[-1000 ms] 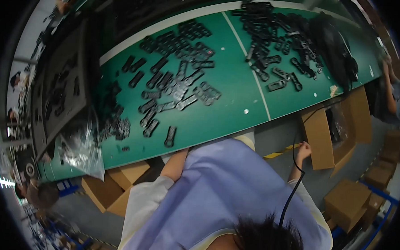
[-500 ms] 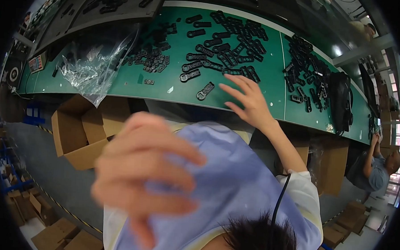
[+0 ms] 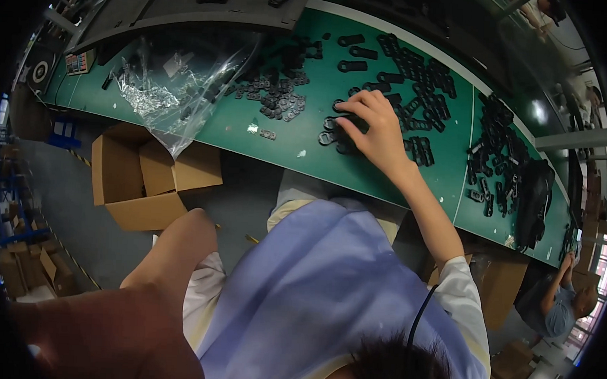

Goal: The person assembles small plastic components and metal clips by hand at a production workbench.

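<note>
Grey floor [image 3: 243,199] stretches below the near edge of the green table [image 3: 218,126], and a bright window [image 3: 605,255] glows beyond its right end.

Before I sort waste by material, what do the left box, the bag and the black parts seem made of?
Box: probably cardboard, matte brown, by its folded flaps.
Bag: likely plastic film, glossy, clear, by creases and glare.
Black parts: perhaps moulded plastic, fairly dull, by repeated shapes; metal is possible.
</note>
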The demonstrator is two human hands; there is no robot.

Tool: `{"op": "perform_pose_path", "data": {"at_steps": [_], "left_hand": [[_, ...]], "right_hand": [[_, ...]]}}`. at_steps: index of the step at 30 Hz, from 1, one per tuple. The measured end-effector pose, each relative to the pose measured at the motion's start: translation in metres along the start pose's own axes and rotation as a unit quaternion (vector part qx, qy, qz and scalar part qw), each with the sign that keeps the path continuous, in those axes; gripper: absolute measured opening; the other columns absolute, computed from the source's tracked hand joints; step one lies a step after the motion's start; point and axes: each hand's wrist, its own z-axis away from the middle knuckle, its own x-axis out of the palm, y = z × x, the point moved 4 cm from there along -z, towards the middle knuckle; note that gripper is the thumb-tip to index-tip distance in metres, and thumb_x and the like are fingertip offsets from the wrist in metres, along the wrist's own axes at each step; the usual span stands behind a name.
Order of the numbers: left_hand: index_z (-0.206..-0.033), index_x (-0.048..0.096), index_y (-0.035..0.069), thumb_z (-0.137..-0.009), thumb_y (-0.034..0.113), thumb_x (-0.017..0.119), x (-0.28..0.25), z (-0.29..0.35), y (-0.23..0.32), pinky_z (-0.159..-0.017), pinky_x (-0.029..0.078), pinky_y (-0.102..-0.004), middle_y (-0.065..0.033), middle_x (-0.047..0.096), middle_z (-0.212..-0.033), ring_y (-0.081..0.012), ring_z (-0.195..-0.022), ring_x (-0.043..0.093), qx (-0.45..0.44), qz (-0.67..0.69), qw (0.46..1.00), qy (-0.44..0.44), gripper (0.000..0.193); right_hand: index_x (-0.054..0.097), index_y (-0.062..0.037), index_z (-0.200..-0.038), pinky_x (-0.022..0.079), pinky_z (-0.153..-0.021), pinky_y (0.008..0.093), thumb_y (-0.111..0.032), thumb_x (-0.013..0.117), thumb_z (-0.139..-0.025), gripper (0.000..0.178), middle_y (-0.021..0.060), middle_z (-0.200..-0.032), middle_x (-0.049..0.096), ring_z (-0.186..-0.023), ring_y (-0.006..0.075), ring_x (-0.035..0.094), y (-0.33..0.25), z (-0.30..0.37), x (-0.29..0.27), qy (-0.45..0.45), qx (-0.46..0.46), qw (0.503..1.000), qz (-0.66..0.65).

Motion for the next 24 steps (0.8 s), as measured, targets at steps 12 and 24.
{"op": "perform_pose_path", "data": {"at_steps": [12, 24], "left_hand": [[-0.090, 0.064, -0.003, -0.082, 0.001, 0.060, 0.017, 0.072, -0.182, -0.074, 0.048, -0.0364, -0.0146, 0.062, -0.085, -0.0312, -0.085, 0.061, -0.291, -0.138, 0.934, -0.158, 0.010], [-0.105, 0.064, 0.003, -0.079, 0.001, 0.063, 0.037, 0.123, -0.217, -0.086, 0.044, -0.0393, -0.0136, 0.059, -0.111, -0.0321, -0.107, 0.056, -0.258, -0.132, 0.899, -0.327, 0.026]], "right_hand": [[0.064, -0.0025, -0.088, 0.044, -0.071, 0.0364, -0.005, 0.071, -0.073, 0.017, 0.0073, -0.088, 0.057, -0.083, 0.0249, 0.055, 0.021, -0.069, 0.063, -0.060, -0.067, 0.996, 0.027], [0.060, 0.0037, -0.088, 0.046, -0.068, 0.0251, 0.004, 0.063, -0.083, 0.006, 0.0089, -0.083, 0.063, -0.075, 0.0159, 0.061, 0.012, -0.015, -0.018, 0.078, 0.230, 0.969, -0.047]]}}
